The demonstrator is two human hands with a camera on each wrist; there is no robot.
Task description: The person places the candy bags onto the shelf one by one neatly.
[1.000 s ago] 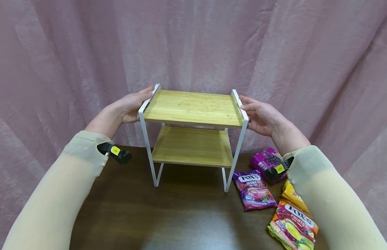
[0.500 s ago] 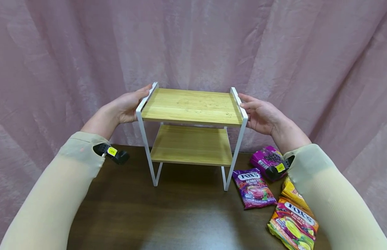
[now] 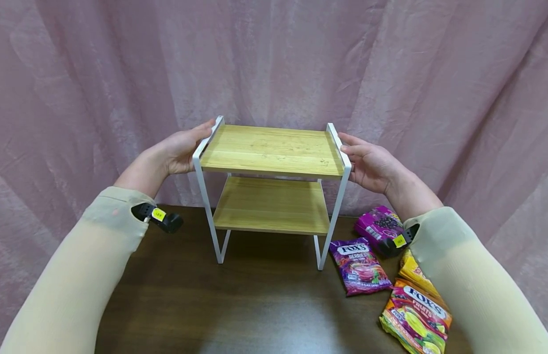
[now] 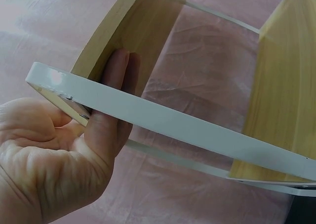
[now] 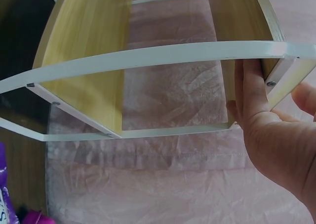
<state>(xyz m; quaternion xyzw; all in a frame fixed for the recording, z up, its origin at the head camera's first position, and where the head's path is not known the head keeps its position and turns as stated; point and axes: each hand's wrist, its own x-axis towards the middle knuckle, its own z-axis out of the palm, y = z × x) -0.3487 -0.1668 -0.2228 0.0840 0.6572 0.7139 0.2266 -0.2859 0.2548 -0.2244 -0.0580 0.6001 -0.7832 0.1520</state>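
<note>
A two-tier shelf with light wooden boards (image 3: 274,150) and a white metal frame (image 3: 207,211) stands upright on the table in the head view. My left hand (image 3: 176,150) holds the top board's left end. In the left wrist view, its fingers (image 4: 116,70) reach through the frame and bend beneath the board. At the opposite end, my right hand (image 3: 371,164) grips the same board. Its fingers (image 5: 254,88) pass under the wood in the right wrist view, with the thumb (image 5: 304,99) on the other side. Nothing lies on either board.
Right of the shelf lie a purple Fox's Berries candy bag (image 3: 361,270), a purple grape-printed pack (image 3: 377,223), a yellow bag (image 3: 415,273) and a Fox's Fruits bag (image 3: 417,317). The dark wooden table (image 3: 238,314) meets a pink curtain (image 3: 274,59) behind.
Early in the last second, the shelf's left side and my left hand shifted very slightly left in the head view. Both hands keep their hold, and the bags lie as before.
</note>
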